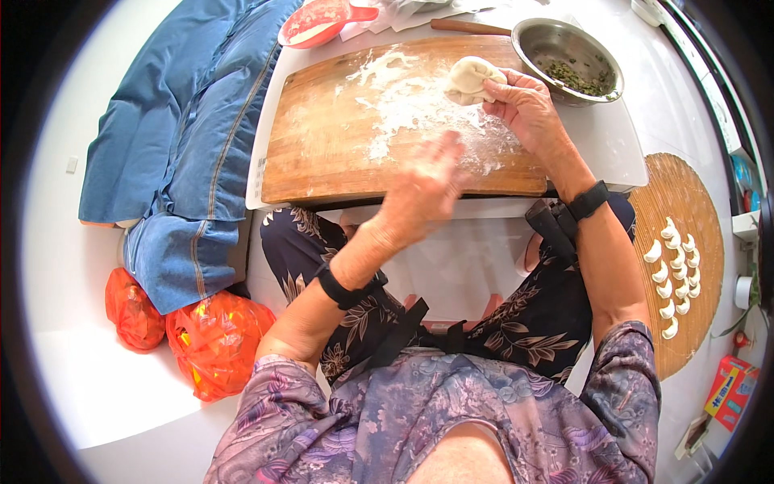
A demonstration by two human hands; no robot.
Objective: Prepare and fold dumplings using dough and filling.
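Observation:
My right hand [528, 109] pinches a thick, pale, rounded piece of dough [468, 84] and holds it up over the far right part of a wooden board [314, 121]. White flour [407, 113] is scattered across the middle of that board. Nearer to me, my left hand [423, 189] hovers above the board's front edge, apart from the dough. Motion smears its fingers, so whether it is open or closed is unclear. Just beyond my right hand stands a metal pan [556, 50] with chopped green filling [576, 77] inside.
A red scoop [322, 20] with flour sits at the far left of the table. On the right, several shaped dumplings [677, 266] lie on a round woven mat [701, 323]. A blue-covered sofa [161, 137] and red plastic bags [218, 347] are at my left.

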